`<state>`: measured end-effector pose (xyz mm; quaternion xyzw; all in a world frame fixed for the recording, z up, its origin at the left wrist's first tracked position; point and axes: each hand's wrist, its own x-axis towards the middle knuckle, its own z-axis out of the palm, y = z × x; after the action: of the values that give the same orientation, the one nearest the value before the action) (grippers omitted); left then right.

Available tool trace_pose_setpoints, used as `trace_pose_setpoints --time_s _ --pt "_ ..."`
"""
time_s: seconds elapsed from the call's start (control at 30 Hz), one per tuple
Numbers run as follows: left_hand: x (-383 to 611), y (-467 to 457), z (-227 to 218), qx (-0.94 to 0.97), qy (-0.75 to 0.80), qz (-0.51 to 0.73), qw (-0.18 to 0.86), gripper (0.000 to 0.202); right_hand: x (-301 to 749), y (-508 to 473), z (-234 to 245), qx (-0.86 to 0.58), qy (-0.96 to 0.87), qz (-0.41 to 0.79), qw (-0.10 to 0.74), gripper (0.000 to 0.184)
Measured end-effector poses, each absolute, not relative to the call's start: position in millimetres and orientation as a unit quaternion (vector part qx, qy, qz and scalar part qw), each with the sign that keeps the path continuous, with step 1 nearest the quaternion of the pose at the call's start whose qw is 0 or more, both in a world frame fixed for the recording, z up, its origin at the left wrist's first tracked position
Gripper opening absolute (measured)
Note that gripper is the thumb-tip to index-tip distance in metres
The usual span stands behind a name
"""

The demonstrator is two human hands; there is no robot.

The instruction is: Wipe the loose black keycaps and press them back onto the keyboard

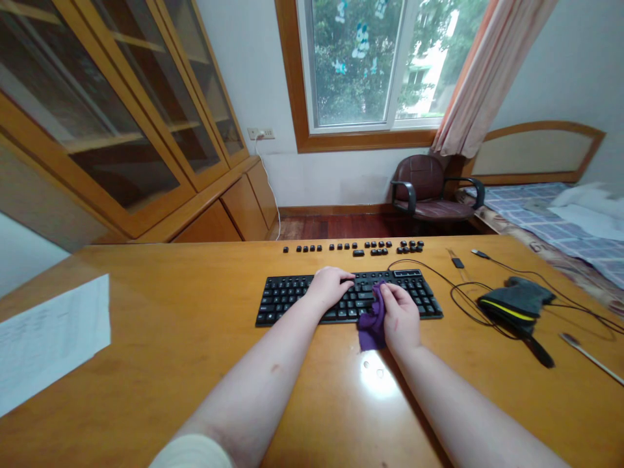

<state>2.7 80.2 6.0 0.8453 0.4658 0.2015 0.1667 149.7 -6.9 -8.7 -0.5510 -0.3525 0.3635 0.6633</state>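
Note:
A black keyboard (287, 296) lies across the middle of the wooden desk. Over its upper middle rests my left hand (330, 285), fingers stretched out along the top rows of keys. My right hand (400, 315) pinches a crumpled purple cloth (372, 328) between thumb and fingers, at the keyboard's right-centre part. The cloth hangs over the front edge of the keyboard onto the desk. Behind the keyboard, several loose black keycaps (358, 253) are lined up in rows. The keys under my left palm and the cloth are hidden.
To the right lie a dark grey brush-like tool with a yellow stripe (511, 305), a USB cable (480, 254), a small black-and-wire tool (457, 262) and a thin white-handled brush (592, 357). Printed paper (63, 331) lies at left. A chair (429, 185) stands beyond the desk.

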Motion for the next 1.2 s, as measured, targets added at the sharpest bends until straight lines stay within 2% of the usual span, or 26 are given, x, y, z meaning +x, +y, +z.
trace_pose_setpoints --time_s 0.47,0.73,1.2 --pt "6.8 78.7 4.7 0.859 0.451 0.210 0.119 0.023 149.1 -8.0 -3.5 -0.559 -0.352 0.367 0.655 0.025" --pt "7.7 76.9 4.1 0.829 0.480 0.236 0.166 0.020 148.7 -7.6 -2.5 -0.557 -0.346 0.371 0.657 0.024" --pt "12.3 80.3 3.2 0.831 0.488 0.204 0.173 0.023 149.1 -6.6 -8.9 -0.545 -0.357 0.370 0.663 0.026"
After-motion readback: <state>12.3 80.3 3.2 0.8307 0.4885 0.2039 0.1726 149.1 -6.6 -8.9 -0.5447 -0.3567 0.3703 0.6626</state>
